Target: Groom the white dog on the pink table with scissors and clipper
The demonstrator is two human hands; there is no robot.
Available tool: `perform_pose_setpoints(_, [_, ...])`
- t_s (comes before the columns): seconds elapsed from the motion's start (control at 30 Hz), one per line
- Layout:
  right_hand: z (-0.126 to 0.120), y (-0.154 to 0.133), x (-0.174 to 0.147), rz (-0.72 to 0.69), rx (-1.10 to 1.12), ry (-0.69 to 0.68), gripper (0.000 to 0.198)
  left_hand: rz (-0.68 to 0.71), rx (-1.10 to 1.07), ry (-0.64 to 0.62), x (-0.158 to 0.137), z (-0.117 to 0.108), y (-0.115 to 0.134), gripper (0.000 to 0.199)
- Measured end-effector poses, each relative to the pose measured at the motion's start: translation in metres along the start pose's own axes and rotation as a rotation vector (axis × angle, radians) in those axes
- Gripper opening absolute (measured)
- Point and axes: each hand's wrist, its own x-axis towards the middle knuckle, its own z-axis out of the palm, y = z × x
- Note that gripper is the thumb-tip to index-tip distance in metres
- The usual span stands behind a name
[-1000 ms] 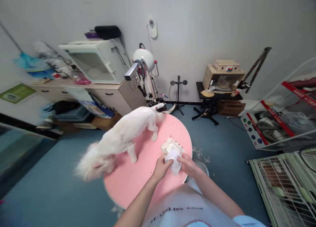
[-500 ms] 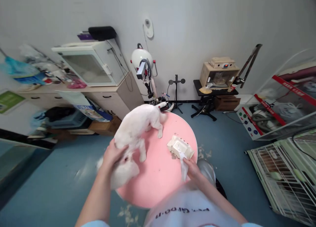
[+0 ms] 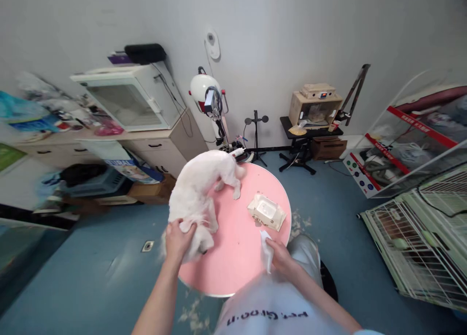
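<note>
A white dog (image 3: 199, 179) stands at the left side of a round pink table (image 3: 233, 257), its head lowered over the near left part. My left hand (image 3: 178, 240) grips the dog at the neck and ear, fingers curled into the fur. In my right hand (image 3: 279, 252) a white wet wipe (image 3: 267, 252) is pinched and hangs down over the table's near right part. Just beyond that hand lies a beige pack of wipes (image 3: 267, 212) with a white lid, apart from the wipe.
Behind the table stand a white dryer on an arm (image 3: 206, 89) and a black stand (image 3: 256, 131). A cabinet (image 3: 153, 148) carries a white glass-fronted box (image 3: 127, 99) at left. Wire cages (image 3: 423, 247) stand at right. Fur clumps (image 3: 301, 224) lie on the floor.
The wipe has come away from the pack, and my right hand has drawn back slightly toward me. The dog's head has turned toward the table, my left hand moving right with it.
</note>
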Motion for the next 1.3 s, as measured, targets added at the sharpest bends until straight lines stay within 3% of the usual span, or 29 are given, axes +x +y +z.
perform_pose_setpoints(0.1, [0.007,0.001,-0.004,0.003,0.014,-0.023,0.039,-0.047,-0.094,0.03,0.004,0.001,-0.001,0.053])
perform_pose_setpoints(0.2, [0.008,0.0,-0.007,0.018,0.016,-0.053,0.038,-0.135,-0.294,-0.055,0.001,0.006,-0.006,0.047])
perform_pose_setpoints(0.37, [-0.005,-0.002,-0.006,-0.001,0.033,-0.016,0.035,-0.462,-0.561,-0.108,-0.008,0.034,0.008,0.07])
perform_pose_setpoints(0.47, [-0.019,-0.008,-0.008,-0.022,0.06,0.009,0.037,-0.394,-0.665,-0.176,-0.016,0.051,0.034,0.061])
perform_pose_setpoints(0.6, [-0.036,-0.023,-0.009,-0.058,0.024,0.043,0.033,-0.38,-0.543,-0.329,-0.036,0.057,0.063,0.053])
perform_pose_setpoints(0.73, [-0.046,-0.043,0.0,-0.098,-0.045,0.068,0.034,-0.335,-0.445,-0.356,-0.071,0.055,0.073,0.044])
perform_pose_setpoints(0.8, [-0.045,-0.057,0.01,-0.181,-0.193,0.074,0.034,-0.302,-0.415,-0.349,-0.089,0.054,0.076,0.043])
perform_pose_setpoints(0.9, [-0.029,-0.075,0.033,-0.33,-0.606,0.088,0.03,-0.263,-0.425,-0.339,-0.111,0.051,0.079,0.042])
perform_pose_setpoints(1.0, [0.008,-0.079,0.06,-0.393,-0.894,0.028,0.027,-0.247,-0.444,-0.365,-0.127,0.05,0.079,0.039])
perform_pose_setpoints(1.1, [0.051,-0.06,0.084,-0.393,-1.055,-0.1,0.022,-0.225,-0.465,-0.404,-0.137,0.052,0.068,0.04])
perform_pose_setpoints(1.2, [0.078,-0.03,0.094,-0.365,-1.201,-0.194,0.014,-0.247,-0.418,-0.481,-0.139,0.049,0.05,0.048])
perform_pose_setpoints(1.23, [0.082,-0.02,0.095,-0.356,-1.241,-0.21,0.012,-0.263,-0.342,-0.462,-0.138,0.045,0.046,0.051])
perform_pose_setpoints(1.3, [0.084,-0.005,0.094,-0.344,-1.298,-0.22,0.009,-0.214,-0.158,-0.276,-0.132,0.037,0.045,0.057])
